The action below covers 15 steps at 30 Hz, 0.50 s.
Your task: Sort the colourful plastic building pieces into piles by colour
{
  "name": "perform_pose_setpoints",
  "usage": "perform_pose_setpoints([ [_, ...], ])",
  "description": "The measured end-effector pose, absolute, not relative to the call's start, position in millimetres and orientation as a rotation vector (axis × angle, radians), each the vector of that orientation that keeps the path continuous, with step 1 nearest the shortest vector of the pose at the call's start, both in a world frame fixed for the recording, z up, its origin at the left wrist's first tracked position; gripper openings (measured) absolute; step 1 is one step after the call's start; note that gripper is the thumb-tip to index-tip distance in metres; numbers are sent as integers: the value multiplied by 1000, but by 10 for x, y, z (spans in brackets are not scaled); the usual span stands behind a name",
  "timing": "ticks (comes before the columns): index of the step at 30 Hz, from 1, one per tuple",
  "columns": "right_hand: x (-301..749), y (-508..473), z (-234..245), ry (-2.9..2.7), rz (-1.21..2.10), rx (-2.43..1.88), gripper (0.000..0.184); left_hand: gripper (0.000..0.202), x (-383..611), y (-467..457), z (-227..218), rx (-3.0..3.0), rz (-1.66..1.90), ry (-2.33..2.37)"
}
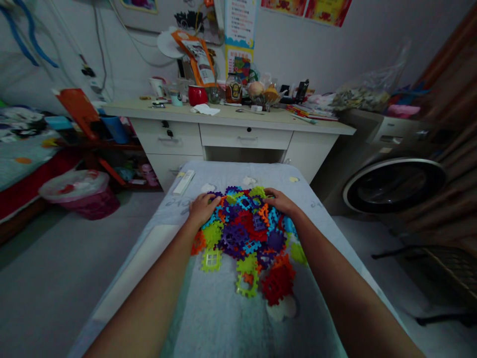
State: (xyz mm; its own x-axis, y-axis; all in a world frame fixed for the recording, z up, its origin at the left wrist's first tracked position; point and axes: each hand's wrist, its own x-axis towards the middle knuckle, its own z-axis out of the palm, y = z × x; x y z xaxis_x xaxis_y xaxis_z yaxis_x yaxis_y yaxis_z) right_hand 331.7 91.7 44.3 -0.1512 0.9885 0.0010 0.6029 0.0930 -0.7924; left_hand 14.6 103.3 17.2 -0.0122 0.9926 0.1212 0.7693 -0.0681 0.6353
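Note:
A heap of interlocking plastic building tiles (234,238) in purple, red, blue, orange and lime green lies on the cloth-covered table (216,318). My left hand (203,209) rests against the heap's far left side, fingers stretched over its edge. On the far right side, my right hand (279,201) touches the tiles with its fingers extended and apart. Nearer to me lie a lime green window tile (211,260), a lime green frame tile (247,284) and some red tiles (278,281). My palms hide part of the heap's sides.
A white power strip (184,182) lies at the table's far left corner. Behind stands a white desk (246,119) with jars, a red cup (197,95) and papers. A washing machine (391,164) is at right, a pink bin (82,199) at left, a dark chair (443,268) at lower right.

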Motion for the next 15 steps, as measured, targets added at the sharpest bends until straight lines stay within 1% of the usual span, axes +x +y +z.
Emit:
perform_pose_setpoints([
  [4,3083,782,601,-1932,870,-1390,38,45,235,978,185,1922,880,1719],
  [12,2464,480,929,-2145,770,-1147,40,46,310,902,260,1934,998,1644],
  [15,2275,341,1043,-2194,794,-990,38,48,305,868,309,1940,1015,1655],
])
